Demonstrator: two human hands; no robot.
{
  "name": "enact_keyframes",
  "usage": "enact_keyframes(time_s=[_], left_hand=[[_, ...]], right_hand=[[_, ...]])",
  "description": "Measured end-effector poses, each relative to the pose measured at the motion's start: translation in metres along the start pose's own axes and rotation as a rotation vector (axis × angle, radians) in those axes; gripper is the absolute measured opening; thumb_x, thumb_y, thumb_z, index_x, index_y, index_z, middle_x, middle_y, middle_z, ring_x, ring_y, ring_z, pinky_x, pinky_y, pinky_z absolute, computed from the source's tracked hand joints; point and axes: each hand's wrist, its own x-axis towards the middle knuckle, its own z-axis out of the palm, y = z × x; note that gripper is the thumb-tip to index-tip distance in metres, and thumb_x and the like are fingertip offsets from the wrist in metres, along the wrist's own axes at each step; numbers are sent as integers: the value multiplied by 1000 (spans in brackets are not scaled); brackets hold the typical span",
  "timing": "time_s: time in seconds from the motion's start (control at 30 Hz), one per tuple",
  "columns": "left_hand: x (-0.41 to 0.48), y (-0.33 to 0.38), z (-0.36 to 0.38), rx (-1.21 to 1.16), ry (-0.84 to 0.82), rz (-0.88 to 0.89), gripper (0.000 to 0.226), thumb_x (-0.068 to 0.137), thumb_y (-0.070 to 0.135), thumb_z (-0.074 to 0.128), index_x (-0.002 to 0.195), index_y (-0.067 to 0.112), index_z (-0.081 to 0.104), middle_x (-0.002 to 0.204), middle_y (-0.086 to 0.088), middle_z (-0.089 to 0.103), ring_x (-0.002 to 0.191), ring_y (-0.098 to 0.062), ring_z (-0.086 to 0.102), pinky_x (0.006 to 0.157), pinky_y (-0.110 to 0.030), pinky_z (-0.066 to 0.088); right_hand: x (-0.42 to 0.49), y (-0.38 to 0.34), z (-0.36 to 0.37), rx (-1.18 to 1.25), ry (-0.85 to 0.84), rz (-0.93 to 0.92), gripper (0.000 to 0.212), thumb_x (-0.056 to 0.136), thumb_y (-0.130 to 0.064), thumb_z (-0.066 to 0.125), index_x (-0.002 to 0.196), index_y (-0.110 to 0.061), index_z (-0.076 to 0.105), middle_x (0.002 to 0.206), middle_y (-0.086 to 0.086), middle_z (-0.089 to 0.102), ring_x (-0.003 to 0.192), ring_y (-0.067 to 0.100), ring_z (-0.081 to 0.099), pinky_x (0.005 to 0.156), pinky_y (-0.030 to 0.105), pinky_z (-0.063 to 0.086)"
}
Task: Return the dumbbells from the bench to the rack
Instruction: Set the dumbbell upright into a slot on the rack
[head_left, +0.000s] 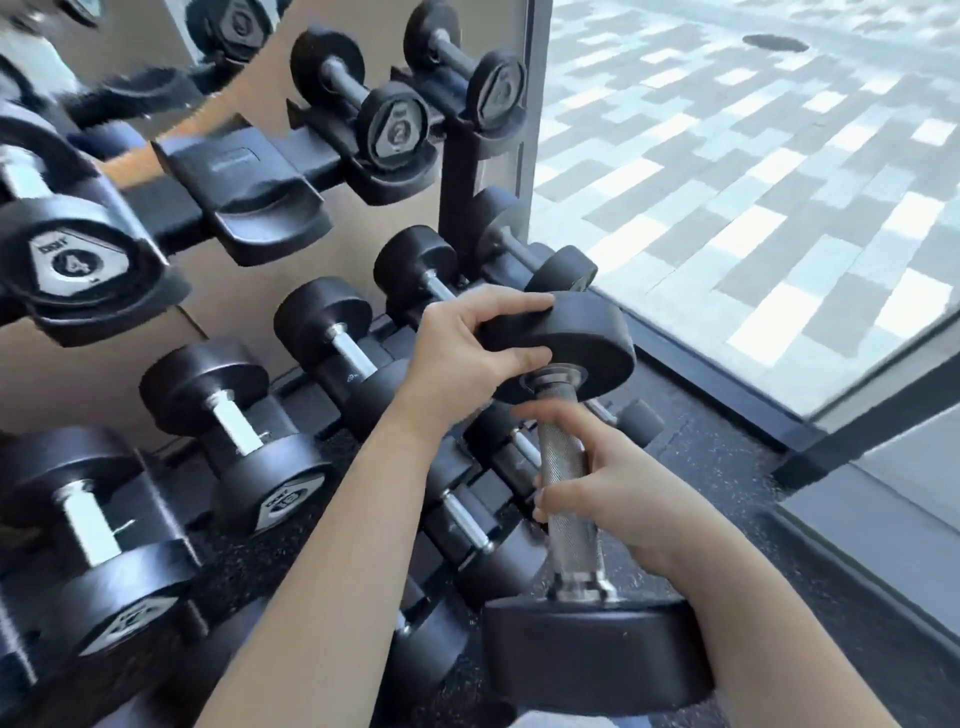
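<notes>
A black dumbbell (571, 343) with a knurled steel handle is held nearly upright in front of the rack (457, 171), one head high, the other low at the bottom centre. My left hand (467, 343) grips the upper head, fingers over its top and thumb under it. My right hand (602, 483) curls round the handle just below that head. The dumbbell hangs over the right end of the rack's lower tiers. No bench is in view.
Several black dumbbells lie in the rack's cradles on three tiers. An empty cradle (254, 192) sits on the top tier between the 4 and 2 dumbbells. A glass wall (727, 182) rises at the right, with black rubber floor (727, 467) below.
</notes>
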Motion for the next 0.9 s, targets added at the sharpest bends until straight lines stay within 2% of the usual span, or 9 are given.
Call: enact_keyframes(time_s=[0.1,0.2,0.27,0.33,0.5,0.6,0.67,0.8,0.9], left_hand=[[25,2,21,27,64,-8,42,64,-7,75,100,14,67,98,-5,66,96,-15,63,87,-28,50],[43,8,42,57,111,-17,44,63,-9,74,101,14,66,100,-8,65,96,-15,62,90,-33,50],[51,14,53,60,123,-17,46,63,-10,74,101,14,66,99,-8,64,95,-14,61,91,-33,49],[59,20,65,65,116,-11,46,63,-10,74,101,14,66,96,-4,64,93,-13,61,91,-33,49],[70,34,90,43,24,-4,43,63,-6,75,99,17,67,97,0,66,94,-12,63,89,-31,50],[74,37,110,6,-79,27,41,63,-4,76,95,22,69,98,0,67,94,-11,63,85,-24,50],[74,35,128,-16,-143,48,40,61,-1,77,92,24,70,96,-1,67,93,-12,64,84,-27,50],[81,35,172,0,-212,61,37,61,5,77,92,24,71,96,1,69,92,-13,65,84,-29,52],[83,36,210,-32,-212,34,39,62,2,76,96,20,69,95,0,68,93,-13,64,85,-28,51]], right_hand=[[16,-2,-39,-19,-60,-25,68,68,7,61,104,-50,54,106,3,55,75,21,54,74,43,52],[23,-5,-70,-20,-103,-56,67,68,9,60,104,-48,55,93,4,55,69,18,52,66,35,49],[24,-7,-86,-27,-106,-71,67,68,10,59,101,-49,56,87,10,57,67,18,52,63,34,47],[22,-9,-100,-9,-110,-69,67,68,10,59,100,-49,56,90,12,59,70,20,54,65,37,48],[1,-10,-121,40,-53,-53,67,69,10,59,98,-51,57,85,8,60,75,20,58,76,46,55],[-19,-2,-131,72,19,-56,67,69,9,60,98,-51,57,86,8,59,71,16,57,62,32,52],[-33,6,-137,127,64,-45,67,69,11,60,101,-48,58,84,10,58,68,15,58,57,27,50],[-52,24,-164,174,151,-17,66,70,12,59,105,-44,58,87,5,58,74,19,60,65,28,48],[-64,37,-195,151,162,3,65,70,11,60,103,-46,58,89,13,58,77,23,57,67,34,51]])
